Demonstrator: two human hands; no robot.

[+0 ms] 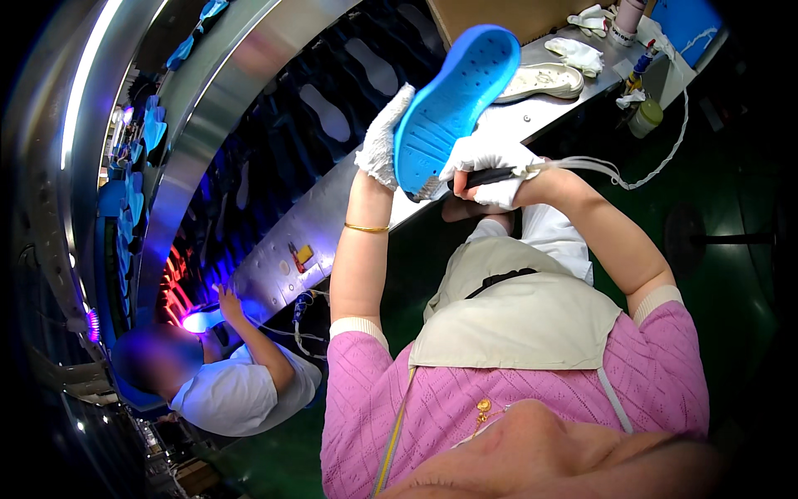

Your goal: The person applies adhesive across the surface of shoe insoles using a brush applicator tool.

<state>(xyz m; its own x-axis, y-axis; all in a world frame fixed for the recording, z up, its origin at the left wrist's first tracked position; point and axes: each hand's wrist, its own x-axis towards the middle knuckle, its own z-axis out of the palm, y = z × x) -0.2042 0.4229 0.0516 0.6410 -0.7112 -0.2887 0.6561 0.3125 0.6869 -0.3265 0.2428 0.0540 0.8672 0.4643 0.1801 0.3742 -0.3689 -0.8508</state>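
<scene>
A blue shoe sole (457, 100) with small holes and ridges is held up tilted, in front of the metal bench. My left hand (384, 145), in a white knit glove, grips its left edge; the fingertips are partly hidden behind the sole. By the sole's lower right edge is my right hand (492, 165), in a white glove that leaves some fingertips bare. Its fingers close round a slim black-handled tool (490, 177) with a pale tube (586, 164) running off to the right. The tool's tip lies close to the sole's lower end; whether it touches, I cannot tell.
On the metal bench (341, 191) lie a whitish sole (542, 81), white gloves (575, 55) and small tools (301, 256). Dark racks with soles (324, 112) fill the far left. A co-worker (241, 382) at left holds a glowing blue piece (202, 321). A cardboard box (499, 17) stands behind.
</scene>
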